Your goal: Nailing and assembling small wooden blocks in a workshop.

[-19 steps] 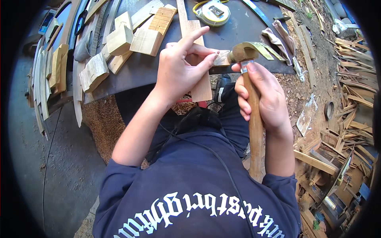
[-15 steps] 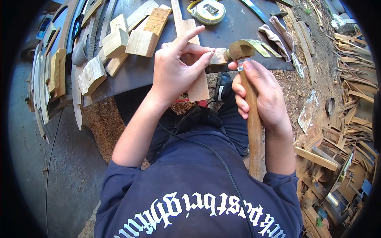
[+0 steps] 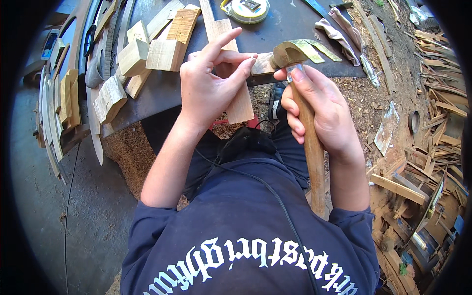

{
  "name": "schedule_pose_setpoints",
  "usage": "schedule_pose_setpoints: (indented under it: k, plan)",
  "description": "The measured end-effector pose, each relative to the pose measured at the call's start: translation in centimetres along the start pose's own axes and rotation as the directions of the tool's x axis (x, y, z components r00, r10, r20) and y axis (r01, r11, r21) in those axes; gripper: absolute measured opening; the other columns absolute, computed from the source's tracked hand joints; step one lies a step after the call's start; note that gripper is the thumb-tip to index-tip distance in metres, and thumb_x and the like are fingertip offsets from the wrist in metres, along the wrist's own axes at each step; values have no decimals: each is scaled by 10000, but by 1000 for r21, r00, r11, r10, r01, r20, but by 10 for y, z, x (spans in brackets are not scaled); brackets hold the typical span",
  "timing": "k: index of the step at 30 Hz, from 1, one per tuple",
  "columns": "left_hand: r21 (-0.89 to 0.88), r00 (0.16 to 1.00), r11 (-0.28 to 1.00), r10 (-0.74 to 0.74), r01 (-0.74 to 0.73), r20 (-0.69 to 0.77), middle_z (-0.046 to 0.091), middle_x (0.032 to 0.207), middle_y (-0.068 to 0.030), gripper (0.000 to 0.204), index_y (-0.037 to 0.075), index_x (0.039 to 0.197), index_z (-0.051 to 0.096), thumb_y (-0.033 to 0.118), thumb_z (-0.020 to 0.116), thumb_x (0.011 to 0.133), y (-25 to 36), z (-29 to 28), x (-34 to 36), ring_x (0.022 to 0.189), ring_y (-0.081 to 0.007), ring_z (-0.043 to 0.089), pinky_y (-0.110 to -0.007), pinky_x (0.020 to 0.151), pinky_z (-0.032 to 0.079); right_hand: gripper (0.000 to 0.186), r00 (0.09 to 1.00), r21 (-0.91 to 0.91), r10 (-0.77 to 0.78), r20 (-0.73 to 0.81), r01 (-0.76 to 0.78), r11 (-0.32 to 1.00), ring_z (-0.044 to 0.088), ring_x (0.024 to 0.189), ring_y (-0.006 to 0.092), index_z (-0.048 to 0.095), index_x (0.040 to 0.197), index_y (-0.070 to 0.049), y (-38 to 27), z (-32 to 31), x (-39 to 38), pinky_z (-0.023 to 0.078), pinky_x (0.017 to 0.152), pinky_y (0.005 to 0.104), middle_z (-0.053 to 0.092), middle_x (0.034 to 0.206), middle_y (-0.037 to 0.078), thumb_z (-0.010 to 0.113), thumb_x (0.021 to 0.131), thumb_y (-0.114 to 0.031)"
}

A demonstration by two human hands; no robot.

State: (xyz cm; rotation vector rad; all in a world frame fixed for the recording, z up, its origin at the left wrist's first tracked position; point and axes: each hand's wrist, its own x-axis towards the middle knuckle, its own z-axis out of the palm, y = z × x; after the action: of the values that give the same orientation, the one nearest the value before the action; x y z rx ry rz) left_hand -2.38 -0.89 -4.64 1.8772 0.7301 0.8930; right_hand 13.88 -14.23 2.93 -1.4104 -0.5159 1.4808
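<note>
My left hand (image 3: 209, 86) hovers over the table's near edge, thumb and a fingertip pinched together. A tiny pale bit shows at the pinch, too small to name. Beneath this hand runs a flat wooden strip (image 3: 241, 110), its near end jutting past the edge. A short wooden piece (image 3: 262, 64) lies by the pinched fingertips. My right hand (image 3: 324, 105) grips a claw hammer (image 3: 309, 132) high on its wooden handle, close under the head. The hammer's face is right against or just beside the short piece's right end; I cannot tell which. Its claw points right.
Wooden blocks (image 3: 163, 55) and offcuts crowd the dark table (image 3: 142, 105) at left. A tape measure (image 3: 248, 10) sits at the back. Crumpled cloth (image 3: 339, 37) lies at the table's right. Scrap wood (image 3: 442, 98) is heaped on the right-hand ground. A cord (image 3: 260, 179) crosses my lap.
The whole view has shifted slightly, so the table and both hands sit a little further left and up. The pinch and the hammer grip look the same.
</note>
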Motion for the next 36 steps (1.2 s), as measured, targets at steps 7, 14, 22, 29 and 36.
schedule_pose_setpoints:
  k: [7, 14, 22, 29, 36]
  plan:
    - [54, 999, 998, 39, -39, 0, 820, 990, -98, 510, -4, 1418, 623, 29, 776, 932, -4, -1, -1, 998, -114, 751, -284, 966, 552, 438, 1000, -6, -10, 9, 10, 1000, 512, 515, 47, 576, 1195, -28, 0, 0, 0, 442, 447, 220, 520, 733, -16, 527, 1108, -455]
    - [246, 983, 952, 183, -184, 26, 824, 975, -55, 531, 49, 1396, 661, 54, 810, 886, -5, -4, 1, 945, -119, 760, -283, 946, 531, 440, 1000, 0, -26, 11, 26, 1000, 513, 519, 52, 582, 1212, -24, -8, 9, -6, 436, 450, 223, 518, 732, -14, 510, 1116, -447]
    - [209, 962, 944, 270, -255, -46, 808, 911, -16, 509, 106, 1329, 704, 127, 838, 838, -14, -1, 3, 834, -149, 762, -300, 843, 466, 444, 993, -10, -72, 92, 74, 997, 504, 509, 45, 602, 1210, -35, -17, 27, -5, 415, 438, 216, 520, 734, -17, 529, 1109, -462]
    - [193, 967, 953, 249, -235, -52, 799, 892, -18, 480, 106, 1302, 719, 124, 831, 837, -12, -1, 2, 834, -161, 763, -305, 842, 463, 437, 995, -1, -76, 72, 76, 997, 496, 497, 47, 604, 1197, -38, -20, 30, -7, 409, 427, 217, 515, 728, -15, 526, 1110, -460]
    - [193, 968, 952, 249, -238, -39, 799, 878, -5, 444, 107, 1277, 727, 151, 832, 848, -14, -1, 2, 840, -166, 763, -308, 844, 454, 436, 997, -47, -71, 38, 72, 996, 470, 489, 52, 588, 1253, 2, -18, 34, -4, 387, 420, 205, 507, 738, 5, 471, 1132, -401]
